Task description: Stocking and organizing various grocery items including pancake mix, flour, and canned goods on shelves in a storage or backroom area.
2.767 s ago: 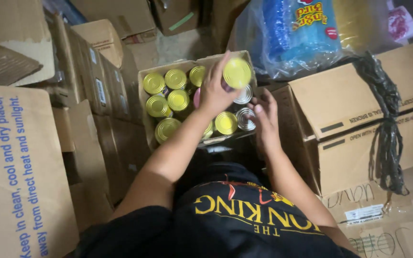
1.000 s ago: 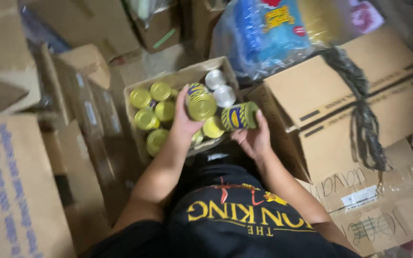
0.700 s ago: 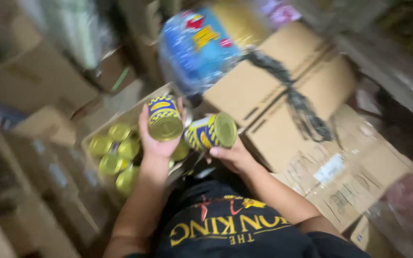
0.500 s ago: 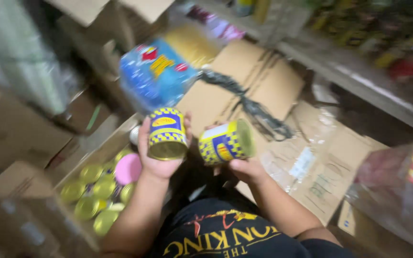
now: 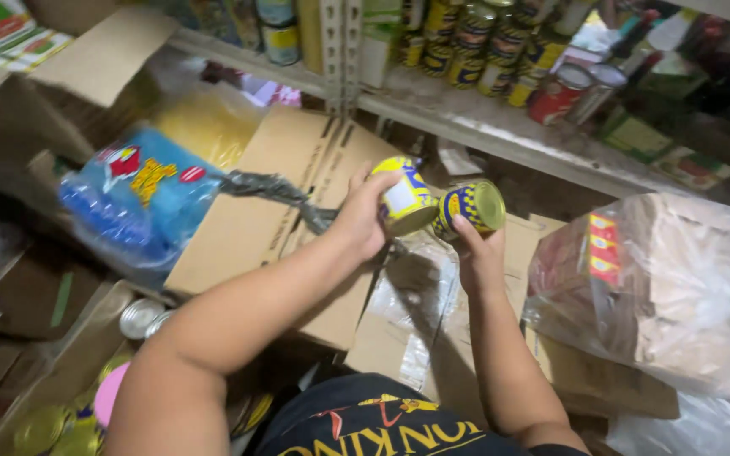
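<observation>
At the far left, an open cardboard box [image 5: 19,405] sits low beside my knee; it holds cans with yellow lids [image 5: 40,426], one pink lid [image 5: 110,393] and two bare silver tops [image 5: 141,317]. Above it, a blue plastic pack [image 5: 133,203] lies on its side, touching a closed brown carton [image 5: 297,211]. A dark plastic strap [image 5: 276,190] runs across that carton's top.

My left hand [image 5: 361,219] is raised over the carton and closed around a yellow and blue can [image 5: 403,196]. The fingers wrap the can's side; the can is tilted, with its white label panel facing me.

Just beside it, my right hand [image 5: 476,253] grips a second can [image 5: 471,209] from below. This can lies nearly sideways, its yellow lid pointing right. The two cans touch or almost touch; I cannot tell which.

Both cans are held in the air, below the edge of a metal shelf [image 5: 500,127]. On the shelf stands a row of similar yellow and blue cans [image 5: 466,46], with red cans [image 5: 563,89] to their right.

At the far right, a clear plastic bag [image 5: 678,287] covers a carton with a red and yellow corner.
</observation>
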